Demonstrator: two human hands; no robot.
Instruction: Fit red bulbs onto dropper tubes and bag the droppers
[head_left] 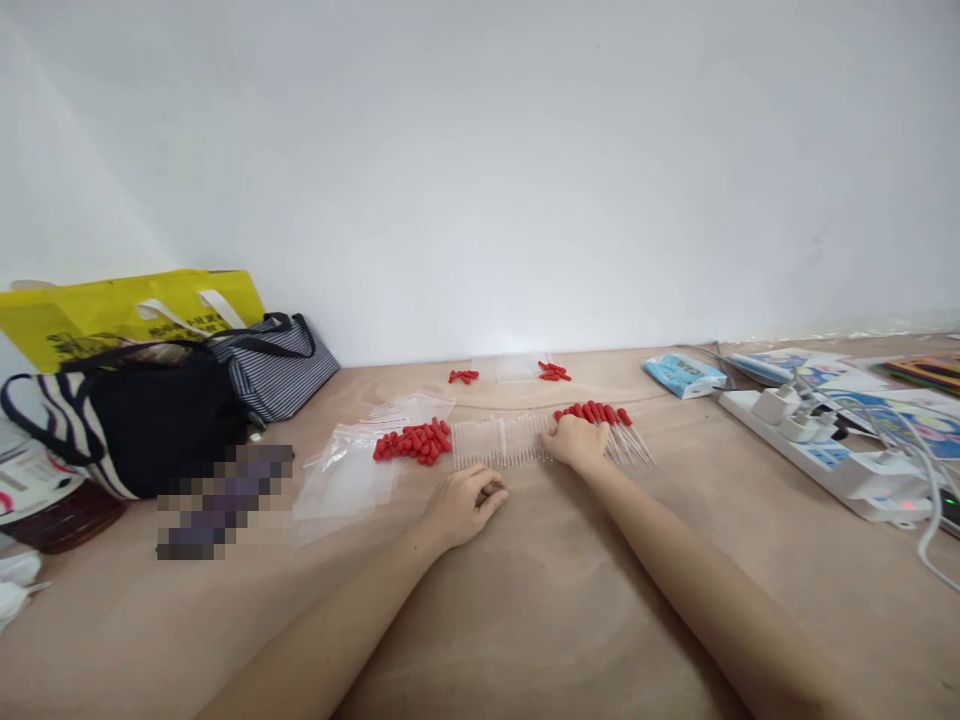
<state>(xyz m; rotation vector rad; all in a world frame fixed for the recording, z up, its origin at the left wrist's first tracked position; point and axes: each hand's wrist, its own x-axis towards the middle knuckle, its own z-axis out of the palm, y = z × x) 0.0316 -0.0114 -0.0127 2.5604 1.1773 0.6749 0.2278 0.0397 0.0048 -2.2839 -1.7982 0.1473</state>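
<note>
My left hand [466, 503] rests on the table with loosely curled fingers, just in front of a row of thin clear sticks [499, 442]; nothing shows in it. At the right end of that row, my right hand [576, 441] reaches down with its fingertips at the sticks, and what they hold is too small to make out. Red-tipped sticks [624, 440] fan out beside and behind my right hand. A pile of small red pieces [414, 442] lies left of the row, next to clear plastic bags [349, 475].
Farther back lie two small red groups [463, 376] [554, 371] by another clear bag [517, 367]. A blue packet [684, 374], a white power strip [825, 455] with cables and coloured booklets are on the right. Bags [150, 420] and a pixelated item [225, 502] are left.
</note>
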